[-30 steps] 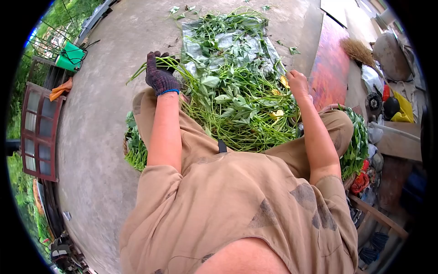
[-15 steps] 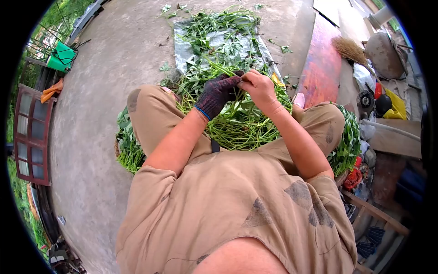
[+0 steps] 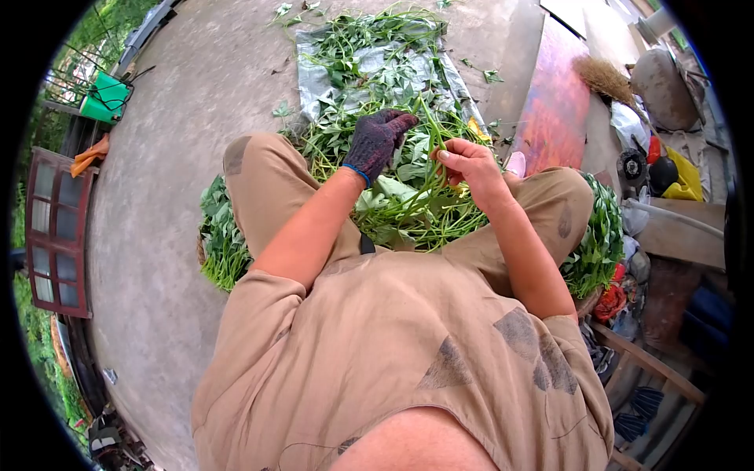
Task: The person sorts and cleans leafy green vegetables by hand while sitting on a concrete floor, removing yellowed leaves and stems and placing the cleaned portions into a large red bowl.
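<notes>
My right hand [image 3: 471,166], bare, pinches several long green leafy stems [image 3: 432,141] between thumb and fingers; they stand up above it and trail down below. To its left is my left hand [image 3: 378,143] in a dark knitted glove with a blue cuff. Its fingers are bent together, and whatever they may hold is hidden. Beneath both hands, between my knees, lies a heap of cut leafy stems [image 3: 416,224]. More leafy greens [image 3: 377,67] are spread over a grey plastic sheet [image 3: 312,86] beyond.
Bundled greens stand outside my left knee [image 3: 224,235] and right knee [image 3: 598,235]. A reddish board [image 3: 554,102], a straw broom [image 3: 603,78] and a yellow bag [image 3: 686,177] are at right. A green bucket [image 3: 104,98] and a window frame [image 3: 59,231] stand at left on concrete.
My hands have separated. The right moved down and right with stems in its grip, while the left stayed near its place, slightly higher.
</notes>
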Demonstrator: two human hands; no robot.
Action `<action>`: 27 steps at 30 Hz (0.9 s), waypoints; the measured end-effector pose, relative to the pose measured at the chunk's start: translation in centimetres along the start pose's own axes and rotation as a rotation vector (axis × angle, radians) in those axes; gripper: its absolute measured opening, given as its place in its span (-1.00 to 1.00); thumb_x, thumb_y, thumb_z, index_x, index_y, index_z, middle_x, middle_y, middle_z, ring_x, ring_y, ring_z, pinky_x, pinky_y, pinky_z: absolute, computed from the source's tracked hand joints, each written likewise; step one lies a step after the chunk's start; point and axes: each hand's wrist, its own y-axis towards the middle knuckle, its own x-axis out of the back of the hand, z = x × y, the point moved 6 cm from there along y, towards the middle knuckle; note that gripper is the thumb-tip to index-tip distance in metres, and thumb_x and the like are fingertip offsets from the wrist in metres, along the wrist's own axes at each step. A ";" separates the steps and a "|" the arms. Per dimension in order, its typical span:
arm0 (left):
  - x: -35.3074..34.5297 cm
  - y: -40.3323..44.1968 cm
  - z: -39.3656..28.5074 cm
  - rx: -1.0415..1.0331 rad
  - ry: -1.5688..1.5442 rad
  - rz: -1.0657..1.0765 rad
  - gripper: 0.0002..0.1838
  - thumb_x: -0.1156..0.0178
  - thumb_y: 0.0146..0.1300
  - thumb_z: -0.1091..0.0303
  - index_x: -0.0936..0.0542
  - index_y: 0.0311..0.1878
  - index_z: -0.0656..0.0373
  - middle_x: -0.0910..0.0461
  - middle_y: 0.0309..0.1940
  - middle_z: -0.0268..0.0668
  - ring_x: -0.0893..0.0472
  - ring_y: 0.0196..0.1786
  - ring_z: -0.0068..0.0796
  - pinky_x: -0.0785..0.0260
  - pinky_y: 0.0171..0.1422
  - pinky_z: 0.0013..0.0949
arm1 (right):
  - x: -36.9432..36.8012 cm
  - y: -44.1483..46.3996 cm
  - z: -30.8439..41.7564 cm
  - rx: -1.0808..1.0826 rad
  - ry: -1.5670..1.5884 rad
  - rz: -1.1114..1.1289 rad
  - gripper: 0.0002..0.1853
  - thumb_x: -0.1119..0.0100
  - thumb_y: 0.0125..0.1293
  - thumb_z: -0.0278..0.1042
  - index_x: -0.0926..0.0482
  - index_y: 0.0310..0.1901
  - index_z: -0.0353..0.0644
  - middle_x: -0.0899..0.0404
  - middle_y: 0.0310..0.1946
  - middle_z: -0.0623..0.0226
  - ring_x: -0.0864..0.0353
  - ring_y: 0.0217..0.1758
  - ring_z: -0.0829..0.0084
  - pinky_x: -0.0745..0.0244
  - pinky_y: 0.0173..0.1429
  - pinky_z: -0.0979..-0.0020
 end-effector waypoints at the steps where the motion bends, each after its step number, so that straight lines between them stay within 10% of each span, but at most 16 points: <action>1: 0.7 1.3 0.2 -0.326 0.340 -0.124 -0.74 -0.24 0.24 0.19 -0.71 -0.22 0.19 -0.68 -0.43 -0.18 -0.64 -0.42 -0.29 -0.47 -0.25 -0.29 | -0.1 -0.2 -0.2 -0.018 0.010 0.022 -0.85 -0.14 0.36 -0.31 -0.63 -0.23 -0.19 -0.59 -0.49 0.50 -0.49 -0.51 0.72 -0.32 -0.45 0.65; 3: 0.6 1.3 -1.1 -0.744 0.605 -0.189 -0.77 -0.20 0.31 0.22 -0.71 -0.21 0.17 -0.59 -0.53 -0.36 -0.51 -0.55 -0.64 -0.37 -0.41 -0.47 | -0.1 -0.5 -0.1 -0.006 -0.003 0.022 -0.82 -0.12 0.37 -0.31 -0.63 -0.22 -0.21 -0.58 -0.51 0.49 -0.48 -0.55 0.71 -0.31 -0.49 0.65; 6: -0.7 1.5 -1.2 -0.726 0.581 -0.154 -0.76 -0.21 0.31 0.20 -0.70 -0.25 0.18 -0.65 -0.47 -0.31 -0.60 -0.46 -0.56 -0.42 -0.33 -0.44 | 0.4 -0.7 0.0 0.004 0.024 0.039 -0.81 -0.11 0.38 -0.29 -0.63 -0.22 -0.21 -0.58 -0.52 0.49 -0.49 -0.55 0.71 -0.30 -0.51 0.66; 10: -1.6 1.8 2.6 -0.043 0.116 0.106 -0.72 -0.19 0.33 0.17 -0.67 -0.15 0.20 -0.67 -0.35 -0.24 -0.67 -0.23 -0.42 -0.50 -0.19 -0.35 | 0.5 -1.1 -0.9 0.003 0.075 0.054 -0.83 -0.15 0.36 -0.29 -0.65 -0.24 -0.20 -0.57 -0.54 0.50 -0.46 -0.56 0.73 -0.32 -0.47 0.66; 17: -3.8 1.3 4.8 0.184 -0.675 0.385 -0.70 -0.14 0.34 0.18 -0.58 -0.01 0.17 -0.67 -0.28 -0.17 -0.68 -0.31 -0.33 -0.58 -0.20 -0.22 | 0.7 -0.6 -1.9 -0.036 0.204 0.065 -0.83 -0.11 0.39 -0.32 -0.61 -0.14 -0.22 -0.57 -0.44 0.46 -0.57 -0.45 0.63 -0.47 -0.39 0.57; 22: 1.7 4.2 4.2 -0.365 0.702 -0.358 -0.68 -0.23 0.21 0.13 -0.67 -0.30 0.25 -0.63 -0.45 0.00 -0.63 -0.38 -0.14 -0.45 -0.16 -0.20 | 0.2 -1.9 -2.0 -0.079 0.261 0.005 -0.83 -0.13 0.33 -0.44 -0.62 -0.11 -0.28 -0.57 -0.43 0.44 -0.58 -0.43 0.58 -0.44 -0.35 0.53; 25: 3.9 5.2 8.2 0.261 -0.309 -0.205 -0.81 -0.21 0.23 0.22 -0.65 -0.35 0.13 -0.46 -0.69 -0.37 -0.44 -0.66 -0.45 -0.27 -0.58 -0.34 | -0.4 -2.9 -1.4 -0.052 0.373 -0.002 -0.83 -0.12 0.34 -0.46 -0.61 -0.10 -0.29 -0.57 -0.43 0.43 -0.58 -0.44 0.55 -0.44 -0.37 0.54; 27: 0.5 3.1 6.6 0.333 -0.435 0.016 -0.85 -0.27 0.21 0.23 -0.65 -0.26 0.08 -0.36 -0.66 -0.49 -0.30 -0.71 -0.63 -0.13 -0.64 -0.47 | 0.1 -2.5 -2.4 -0.084 0.402 -0.014 -0.85 -0.12 0.34 -0.46 -0.60 -0.11 -0.28 -0.57 -0.43 0.42 -0.59 -0.43 0.53 -0.48 -0.36 0.51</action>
